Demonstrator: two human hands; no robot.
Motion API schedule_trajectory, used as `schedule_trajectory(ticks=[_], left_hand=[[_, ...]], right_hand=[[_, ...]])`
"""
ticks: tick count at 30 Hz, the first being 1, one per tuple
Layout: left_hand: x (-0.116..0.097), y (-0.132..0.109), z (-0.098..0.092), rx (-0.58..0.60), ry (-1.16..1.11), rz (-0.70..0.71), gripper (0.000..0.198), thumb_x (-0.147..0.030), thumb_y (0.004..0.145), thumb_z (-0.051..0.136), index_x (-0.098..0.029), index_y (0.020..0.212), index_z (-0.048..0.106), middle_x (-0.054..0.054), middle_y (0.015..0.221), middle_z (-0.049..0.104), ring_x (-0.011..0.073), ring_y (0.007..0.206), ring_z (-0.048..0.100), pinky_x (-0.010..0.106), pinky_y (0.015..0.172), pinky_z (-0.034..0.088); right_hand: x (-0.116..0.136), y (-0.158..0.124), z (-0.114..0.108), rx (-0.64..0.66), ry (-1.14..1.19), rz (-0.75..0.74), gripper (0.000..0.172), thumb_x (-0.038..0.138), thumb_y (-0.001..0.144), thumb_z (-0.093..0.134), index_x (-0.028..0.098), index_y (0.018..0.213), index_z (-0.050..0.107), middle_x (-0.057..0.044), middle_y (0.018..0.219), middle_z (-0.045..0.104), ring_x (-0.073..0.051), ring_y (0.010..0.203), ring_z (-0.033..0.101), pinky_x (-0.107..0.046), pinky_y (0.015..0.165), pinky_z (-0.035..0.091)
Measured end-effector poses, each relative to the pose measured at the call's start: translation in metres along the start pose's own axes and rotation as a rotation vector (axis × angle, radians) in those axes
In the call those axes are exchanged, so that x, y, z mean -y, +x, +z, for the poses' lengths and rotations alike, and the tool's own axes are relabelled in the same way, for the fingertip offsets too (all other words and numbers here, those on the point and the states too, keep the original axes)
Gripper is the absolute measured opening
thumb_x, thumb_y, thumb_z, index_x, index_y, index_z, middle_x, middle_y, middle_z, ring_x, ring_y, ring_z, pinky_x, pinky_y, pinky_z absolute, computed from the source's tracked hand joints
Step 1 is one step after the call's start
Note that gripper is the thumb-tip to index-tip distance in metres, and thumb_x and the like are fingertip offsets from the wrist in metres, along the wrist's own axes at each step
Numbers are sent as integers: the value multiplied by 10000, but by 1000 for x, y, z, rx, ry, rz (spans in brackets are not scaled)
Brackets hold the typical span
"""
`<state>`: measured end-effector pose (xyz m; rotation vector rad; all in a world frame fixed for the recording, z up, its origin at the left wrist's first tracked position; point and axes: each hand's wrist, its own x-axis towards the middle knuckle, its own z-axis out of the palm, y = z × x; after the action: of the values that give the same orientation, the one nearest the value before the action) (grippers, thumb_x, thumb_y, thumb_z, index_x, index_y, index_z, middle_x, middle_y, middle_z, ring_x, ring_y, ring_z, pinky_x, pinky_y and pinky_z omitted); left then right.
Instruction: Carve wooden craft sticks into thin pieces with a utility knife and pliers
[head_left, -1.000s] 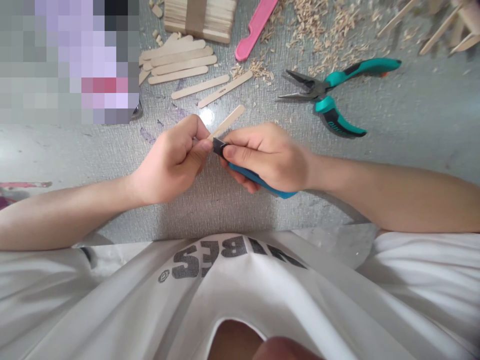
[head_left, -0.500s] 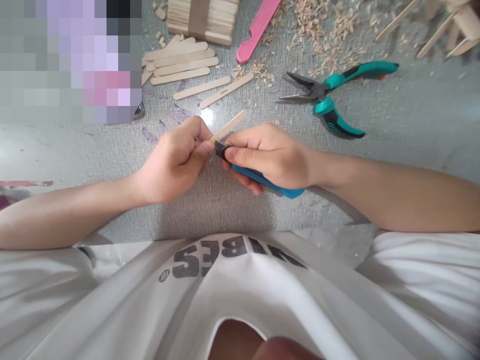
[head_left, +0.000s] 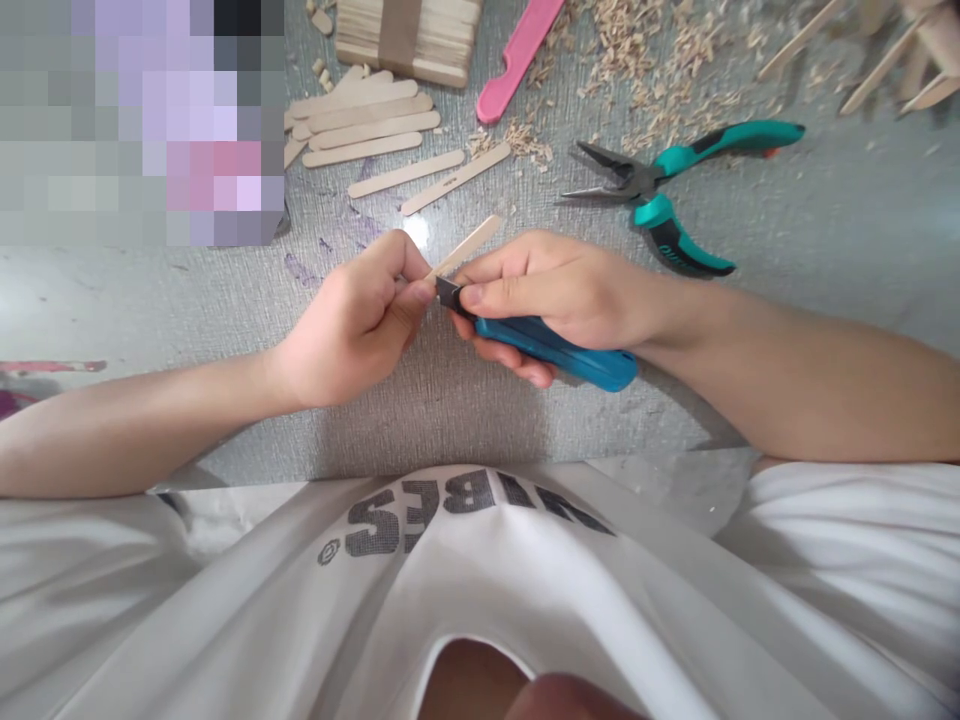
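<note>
My left hand (head_left: 356, 320) is closed in a pinch on one end of a thin wooden craft stick (head_left: 466, 244), which points up and to the right over the grey table (head_left: 825, 240). My right hand (head_left: 555, 290) is wrapped round a blue utility knife (head_left: 555, 350), thumb stretched along its top. The knife's dark tip (head_left: 448, 293) meets the stick right beside my left thumb. Both hands touch at that spot.
Loose craft sticks (head_left: 367, 130) and a banded bundle of sticks (head_left: 409, 35) lie at the back. A pink stick (head_left: 517, 55) and wood shavings (head_left: 645, 60) are further right. Teal-handled pliers (head_left: 660, 195) lie open right of my hands. A pixelated area covers the upper left.
My right hand has tilted so the knife's blue handle now shows more and points further right. The stick and my left hand have barely moved.
</note>
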<state>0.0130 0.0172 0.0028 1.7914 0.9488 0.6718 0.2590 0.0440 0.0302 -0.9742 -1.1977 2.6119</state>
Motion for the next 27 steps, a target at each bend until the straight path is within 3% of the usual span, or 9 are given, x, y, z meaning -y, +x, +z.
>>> schedule_trajectory(ticks=[8,16,22,27], left_hand=[[11,3,-1,27,-45,57,346,-471,1181,507,-241,923,507,-9,780,626,111,656,552,288,573,418],[1,2,2,-5,-19,-38,412,-583,1158,497,-261,901,476,1,778,611,149,681,553,323,634,450],[-3,2,1,-5,-36,-44,340,-484,1154,520,-266,897,476,-28,671,559,146,624,538,308,583,429],[-6,4,-4,42,-102,-56,279,-393,1162,514,-269,915,478,-56,616,553,118,532,485,305,520,386]], right_hand=[[1,-1,-5,35,5,25,283,404,1084,668,170,935,613,34,625,638,-98,429,586,-195,393,422],[2,0,-4,47,6,25,262,367,1093,644,162,931,622,34,621,644,-99,420,593,-186,385,431],[0,0,-6,56,29,4,259,378,1091,655,163,949,622,33,633,652,-106,421,602,-193,389,436],[-4,1,3,-52,17,-56,289,393,1097,645,173,914,608,45,606,629,-96,406,568,-200,385,408]])
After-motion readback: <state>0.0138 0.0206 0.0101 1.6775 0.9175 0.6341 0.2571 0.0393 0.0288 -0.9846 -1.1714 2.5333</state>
